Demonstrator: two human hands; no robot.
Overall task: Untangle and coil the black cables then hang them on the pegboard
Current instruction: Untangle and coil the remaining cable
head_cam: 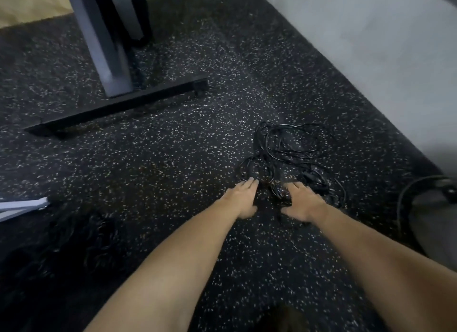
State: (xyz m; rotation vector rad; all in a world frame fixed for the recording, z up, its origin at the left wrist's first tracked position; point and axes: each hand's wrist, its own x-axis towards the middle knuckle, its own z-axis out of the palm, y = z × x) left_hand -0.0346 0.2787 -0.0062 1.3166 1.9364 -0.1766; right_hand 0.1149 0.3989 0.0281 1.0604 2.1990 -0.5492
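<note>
A tangled heap of thin black cables lies on the dark speckled floor, right of centre. Both my arms stretch toward its near edge. My left hand has straight fingers whose tips touch the heap's near-left loops. My right hand lies flat with fingers spread at the heap's near-right side, thumb pointing inward. Neither hand holds a cable. No pegboard is in view.
A grey desk leg on a black foot bar stands at the upper left. A pale wall runs along the right. A thick black cable loop lies at the right edge. White bars poke in from the left. The frame is motion-blurred.
</note>
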